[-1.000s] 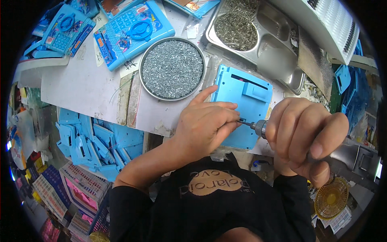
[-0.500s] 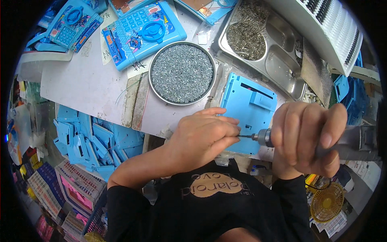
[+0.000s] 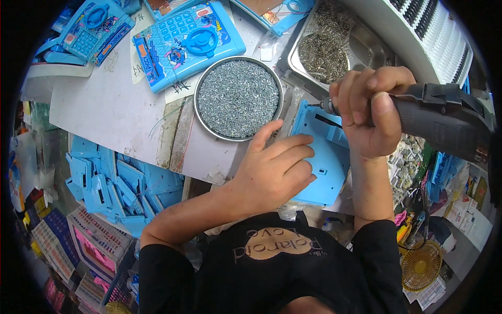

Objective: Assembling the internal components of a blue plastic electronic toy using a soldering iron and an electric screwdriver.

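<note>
My right hand (image 3: 372,112) is wrapped round a dark grey electric screwdriver (image 3: 442,123), held nearly level with its bit pointing left. The bit's tip is at the far left corner of a light blue plastic panel (image 3: 329,183), which lies flat at the table's front edge. My left hand (image 3: 280,170) lies over the panel's left side, fingers spread, holding nothing that shows. Just beyond it stands a round metal bowl (image 3: 196,104) full of small silvery screws (image 3: 238,97). My right hand and the tool cover part of the panel's right side.
Blue toy cases with keypads and dials (image 3: 188,44) lie at the far left. A metal compartment tray (image 3: 294,62) with small metal parts stands far right, beside a white ribbed rack (image 3: 439,36). Blue panels (image 3: 112,183) are heaped at left. A yellow fan (image 3: 421,266) sits lower right.
My right hand has carried the screwdriver away from me, from the panel's near left part to its far left corner. My left hand's fingers have spread apart.
</note>
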Demonstrator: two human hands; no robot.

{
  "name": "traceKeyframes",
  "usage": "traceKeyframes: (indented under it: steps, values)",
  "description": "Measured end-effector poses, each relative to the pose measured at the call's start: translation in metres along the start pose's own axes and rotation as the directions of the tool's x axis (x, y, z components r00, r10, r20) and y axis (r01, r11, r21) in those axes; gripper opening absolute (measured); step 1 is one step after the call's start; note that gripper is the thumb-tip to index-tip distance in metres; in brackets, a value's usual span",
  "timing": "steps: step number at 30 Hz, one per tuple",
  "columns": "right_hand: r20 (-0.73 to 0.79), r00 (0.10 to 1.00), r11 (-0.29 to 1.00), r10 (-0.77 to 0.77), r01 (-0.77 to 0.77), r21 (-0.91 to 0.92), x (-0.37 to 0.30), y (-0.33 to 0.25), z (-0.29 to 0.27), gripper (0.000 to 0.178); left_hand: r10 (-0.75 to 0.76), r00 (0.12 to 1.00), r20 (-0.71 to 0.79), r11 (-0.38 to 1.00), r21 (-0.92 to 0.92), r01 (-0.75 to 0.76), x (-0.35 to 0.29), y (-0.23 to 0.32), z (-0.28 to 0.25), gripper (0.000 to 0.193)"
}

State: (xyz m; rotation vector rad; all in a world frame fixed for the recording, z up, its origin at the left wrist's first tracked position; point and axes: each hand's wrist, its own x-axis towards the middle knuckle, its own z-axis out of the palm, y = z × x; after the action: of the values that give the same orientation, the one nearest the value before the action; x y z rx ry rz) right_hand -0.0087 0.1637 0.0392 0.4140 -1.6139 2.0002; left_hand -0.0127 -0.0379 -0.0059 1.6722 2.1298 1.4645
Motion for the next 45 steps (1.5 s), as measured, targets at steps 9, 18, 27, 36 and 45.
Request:
traceKeyframes:
  steps: [9,18,27,36,45]
  values:
    - [0.004,0.996,0.839,0.085,-0.070,-0.539,-0.009,-0.001,0.004,0.015,-0.069,0.997,0.034,0.996,0.061,0.067,-0.009,0.005,0.004,0.017]
    - [0.005,0.981,0.938,0.192,-0.182,-0.294,-0.019,-0.024,0.022,0.024,-0.057,0.998,-0.010,0.989,0.136,0.057,-0.010,0.005,0.006,0.014]
    - [0.028,0.993,0.950,0.114,-0.100,-0.296,-0.025,-0.021,0.023,0.025,-0.129,0.991,-0.028,0.991,-0.021,0.129,-0.010,0.004,0.004,0.014]
    - [0.240,0.956,0.986,0.167,-0.159,-0.054,-0.017,-0.078,0.036,0.026,-0.202,0.976,-0.080,0.978,-0.070,0.197,-0.006,0.006,-0.013,0.017]
    - [0.085,0.976,0.976,0.200,-0.191,-0.103,-0.034,-0.076,0.058,0.029,-0.018,1.000,0.016,0.994,0.106,0.016,-0.009,0.003,-0.029,0.017]
